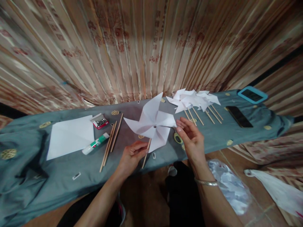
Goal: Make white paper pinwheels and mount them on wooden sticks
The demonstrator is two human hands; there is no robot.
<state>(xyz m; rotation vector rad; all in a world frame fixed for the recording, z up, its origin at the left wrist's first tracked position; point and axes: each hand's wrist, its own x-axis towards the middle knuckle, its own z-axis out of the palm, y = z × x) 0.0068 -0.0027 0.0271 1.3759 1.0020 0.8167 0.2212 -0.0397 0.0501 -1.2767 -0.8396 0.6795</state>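
Observation:
A white paper pinwheel (151, 121) with a pin at its centre stands out over the middle of the cloth-covered table. My left hand (133, 156) is closed on its wooden stick (146, 154), just below the paper blades. At the right blade's tip is my right hand (192, 138), its fingers loosely bent and apart, touching or nearly touching the paper. Scissors with yellow-green handles (177, 138) lie partly hidden behind the blade and right hand. Several finished white pinwheels (189, 99) lie side by side farther back to the right.
Left on the table (71, 192) lie white paper sheets (71, 135), a glue stick (96, 144), an open box of pins (99, 121) and loose wooden sticks (109, 145). A phone (239, 116) and a blue-framed device (252, 95) lie right. Plastic bags (229, 186) rest on the floor. Curtains hang behind.

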